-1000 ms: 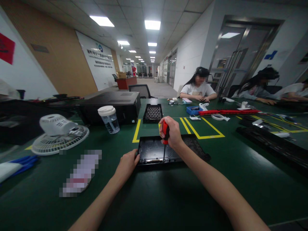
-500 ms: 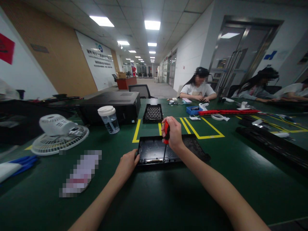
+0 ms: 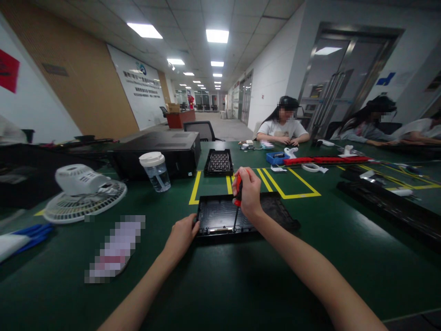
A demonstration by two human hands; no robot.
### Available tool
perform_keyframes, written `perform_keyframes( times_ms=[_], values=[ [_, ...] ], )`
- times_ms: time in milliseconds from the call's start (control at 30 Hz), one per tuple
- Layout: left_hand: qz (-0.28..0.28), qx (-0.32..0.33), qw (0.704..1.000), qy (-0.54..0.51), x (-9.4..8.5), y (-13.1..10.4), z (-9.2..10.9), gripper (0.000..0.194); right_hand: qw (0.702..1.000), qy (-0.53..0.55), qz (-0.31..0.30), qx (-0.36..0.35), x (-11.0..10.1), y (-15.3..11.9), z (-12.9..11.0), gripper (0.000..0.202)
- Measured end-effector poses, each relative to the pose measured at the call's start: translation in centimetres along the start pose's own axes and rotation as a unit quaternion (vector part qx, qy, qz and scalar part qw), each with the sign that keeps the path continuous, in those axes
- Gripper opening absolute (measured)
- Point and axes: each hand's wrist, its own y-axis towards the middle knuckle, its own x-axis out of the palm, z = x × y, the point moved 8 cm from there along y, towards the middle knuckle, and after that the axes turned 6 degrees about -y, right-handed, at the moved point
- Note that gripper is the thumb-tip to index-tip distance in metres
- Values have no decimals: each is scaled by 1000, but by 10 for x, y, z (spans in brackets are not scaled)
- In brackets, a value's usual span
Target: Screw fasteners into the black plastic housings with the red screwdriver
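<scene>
A shallow black plastic panel (image 3: 217, 211) with raised edges lies on the green table in front of me. My left hand (image 3: 184, 232) grips its left edge, thumb on the rim and fingers partly hidden. My right hand (image 3: 248, 191) is wrapped round the red-and-black handle of a screwdriver (image 3: 236, 215), held nearly upright. The shaft points down to the panel's near edge, its tip beside a thin metallic strip (image 3: 220, 229). Whether the tip sits in a screw is too small to see.
Behind the panel stands a black tray (image 3: 219, 163) with a grid of round shapes. On the left are a lidded water cup (image 3: 156, 171), a white fan (image 3: 84, 193) and a large black case (image 3: 155, 151). Long black parts (image 3: 389, 211) lie right. A co-worker (image 3: 284, 124) sits across the table.
The right hand stays on the screwdriver with only a slight shift of the fingers. The left hand and panel hold their places.
</scene>
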Motion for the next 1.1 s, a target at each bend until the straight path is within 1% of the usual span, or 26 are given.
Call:
perform_keyframes(
  times_ms=[200, 300, 567, 900, 1100],
  values=[
    [-1, -5, 1000, -12, 0, 0, -1, 32, 1000, -7, 23, 6, -3, -2, 1, 27],
    [0, -6, 1000, -13, 0, 1, -3, 32, 1000, -9, 29, -1, -2, -3, 0, 26],
    [7, 8, 1000, -23, -1, 0, -1, 33, 999, -18, 43, -8, -3, -5, -2, 26],
    [2, 0, 1000, -12, 3, 2, -5, 32, 997, -35, 74, -18, -7, -10, -4, 28],
    [7, 0, 1000, -10, 1, 0, -2, 32, 997, -27, 70, -9, -7, -10, -4, 27]
  ],
)
